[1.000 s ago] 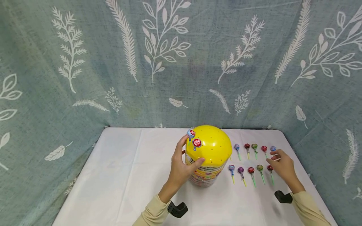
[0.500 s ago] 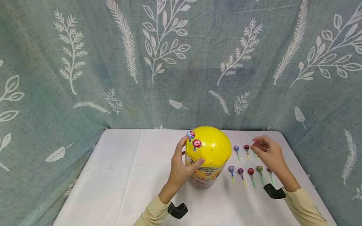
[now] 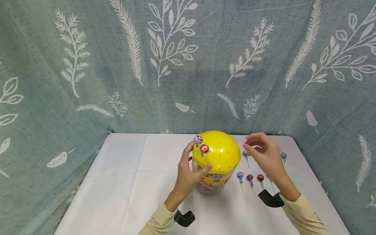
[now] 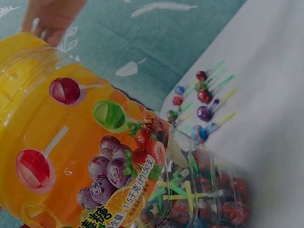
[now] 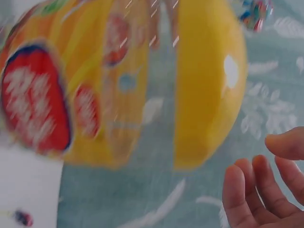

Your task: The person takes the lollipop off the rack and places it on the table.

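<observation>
My left hand [image 3: 188,178] grips a clear lollipop jar [image 3: 212,186] near its top, the thumb lying across the front of the domed yellow lid [image 3: 221,153]. Small holes dot the lid, and two lollipops [image 3: 198,139] show at its left side. Right of the jar, my right hand [image 3: 264,156] hovers over the back row of lollipops, fingers bent and thumb apart. In the right wrist view its fingers [image 5: 232,185] hold nothing. Within the jar, many wrapped lollipops [image 4: 232,211] show through the wall.
Lollipops lie in two rows on the white tablecloth [image 3: 152,182] right of the jar, a purple one [image 3: 250,178] and a blue one [image 3: 284,156] among them. The right hand and forearm hide several. A patterned green curtain [image 3: 188,107] encloses the table's back and sides.
My right hand has moved left, from the far right end of the lollipop rows to close beside the jar lid. My left hand and the jar stay in place.
</observation>
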Demonstrator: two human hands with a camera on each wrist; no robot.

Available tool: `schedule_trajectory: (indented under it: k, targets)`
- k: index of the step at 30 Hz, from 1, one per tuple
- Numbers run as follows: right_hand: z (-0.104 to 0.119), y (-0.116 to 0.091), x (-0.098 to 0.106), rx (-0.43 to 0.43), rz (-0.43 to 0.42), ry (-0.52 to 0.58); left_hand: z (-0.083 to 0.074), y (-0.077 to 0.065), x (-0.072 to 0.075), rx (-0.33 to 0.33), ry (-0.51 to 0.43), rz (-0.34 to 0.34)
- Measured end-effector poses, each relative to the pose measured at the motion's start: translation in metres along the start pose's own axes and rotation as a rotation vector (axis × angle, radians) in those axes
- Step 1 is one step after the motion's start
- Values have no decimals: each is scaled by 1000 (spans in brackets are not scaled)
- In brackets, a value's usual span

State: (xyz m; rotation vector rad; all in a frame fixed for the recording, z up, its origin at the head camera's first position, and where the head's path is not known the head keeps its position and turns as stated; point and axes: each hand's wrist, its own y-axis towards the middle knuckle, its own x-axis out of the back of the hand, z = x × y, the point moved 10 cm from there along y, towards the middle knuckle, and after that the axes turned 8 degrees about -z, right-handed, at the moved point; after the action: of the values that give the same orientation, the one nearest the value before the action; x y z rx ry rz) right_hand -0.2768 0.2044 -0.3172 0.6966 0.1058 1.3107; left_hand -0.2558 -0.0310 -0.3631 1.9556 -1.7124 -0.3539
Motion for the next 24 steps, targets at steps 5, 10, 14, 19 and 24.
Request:
schedule_trajectory:
  k: [5,10,14,19,24]
  targets:
    - [18,-1,-21,31,66,89,0,0,0,-3,5,-5]
    - [37,-4,-38,70,130,149,14,-1,-3,-12,17,-5]
    - [47,-6,-51,77,170,183,36,-3,-7,-10,34,-5]
    - [55,-9,-67,60,214,213,42,-3,-7,-18,32,-7]
    - [64,-12,-85,51,266,240,40,-3,-7,-28,29,-8]
